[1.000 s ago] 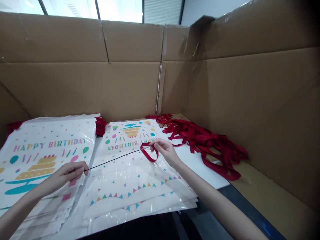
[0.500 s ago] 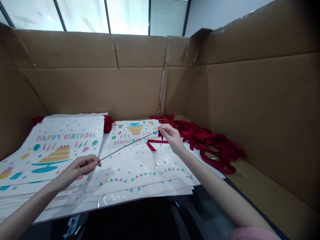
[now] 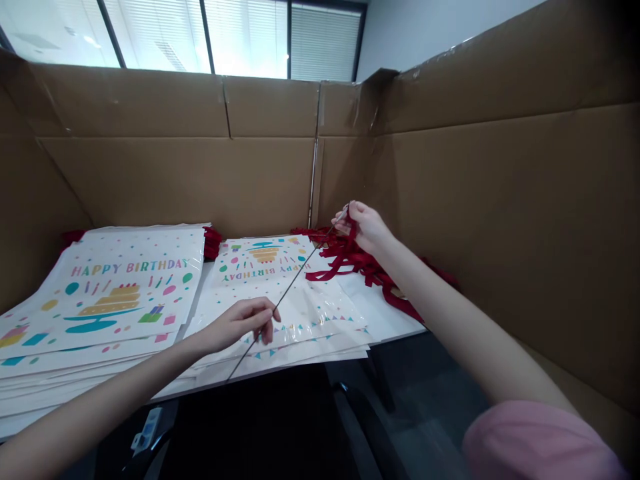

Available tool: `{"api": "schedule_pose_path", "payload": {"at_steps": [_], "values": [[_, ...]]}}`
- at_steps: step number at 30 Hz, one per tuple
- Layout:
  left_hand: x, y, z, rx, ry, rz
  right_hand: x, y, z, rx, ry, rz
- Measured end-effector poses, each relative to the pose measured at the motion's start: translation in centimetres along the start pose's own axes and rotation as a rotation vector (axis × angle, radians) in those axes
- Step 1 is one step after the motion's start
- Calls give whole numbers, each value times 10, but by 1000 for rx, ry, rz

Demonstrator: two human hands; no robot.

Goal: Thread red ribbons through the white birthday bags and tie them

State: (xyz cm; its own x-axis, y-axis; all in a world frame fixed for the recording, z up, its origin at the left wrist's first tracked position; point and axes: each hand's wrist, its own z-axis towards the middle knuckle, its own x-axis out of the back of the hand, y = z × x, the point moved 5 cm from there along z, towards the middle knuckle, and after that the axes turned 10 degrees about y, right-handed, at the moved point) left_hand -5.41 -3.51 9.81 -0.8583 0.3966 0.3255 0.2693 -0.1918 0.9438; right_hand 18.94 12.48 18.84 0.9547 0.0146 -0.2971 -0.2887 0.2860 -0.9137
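Observation:
My right hand (image 3: 363, 223), raised above the red ribbons, pinches one end of a thin dark rod (image 3: 303, 265) together with a red ribbon (image 3: 334, 267) that hangs beneath it. The rod slants down to the left. Lower down, my left hand (image 3: 255, 320) has its fingers curled around the rod, whose free end sticks out below them. Under my hands lie white printed sheets (image 3: 260, 290) in clear plastic, with an upside-down cake picture. A pile of red ribbons (image 3: 370, 270) spreads behind and below my right hand.
On the left is a stack of Happy Birthday sheets (image 3: 130, 247), with red ribbon (image 3: 213, 243) at its back corner. Tall cardboard walls (image 3: 175, 173) enclose the table. A dark chair (image 3: 250, 427) stands at the front edge, beside a small blue-white object (image 3: 147, 432).
My right hand has moved up and right with the rod and ribbon. My left hand has shifted right and now grips partway along the rod, which slopes more steeply.

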Motion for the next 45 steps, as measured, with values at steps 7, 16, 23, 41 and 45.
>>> {"api": "schedule_pose_path", "payload": {"at_steps": [7, 16, 23, 41, 45], "values": [[-14, -58, 62, -126, 17, 788, 32, -47, 25, 22, -5, -260], [-17, -93, 47, -97, -124, 983, 76, 5, -11, -228, -214, -627], [-9, -63, 24, -194, -173, 1052, 89, 74, -69, -394, -513, -609], [-100, -59, 99, -359, 147, 791, 107, 147, -125, -520, -514, -491], [-99, -62, 100, -337, 174, 755, 105, 145, -128, -522, -506, -475]]}}
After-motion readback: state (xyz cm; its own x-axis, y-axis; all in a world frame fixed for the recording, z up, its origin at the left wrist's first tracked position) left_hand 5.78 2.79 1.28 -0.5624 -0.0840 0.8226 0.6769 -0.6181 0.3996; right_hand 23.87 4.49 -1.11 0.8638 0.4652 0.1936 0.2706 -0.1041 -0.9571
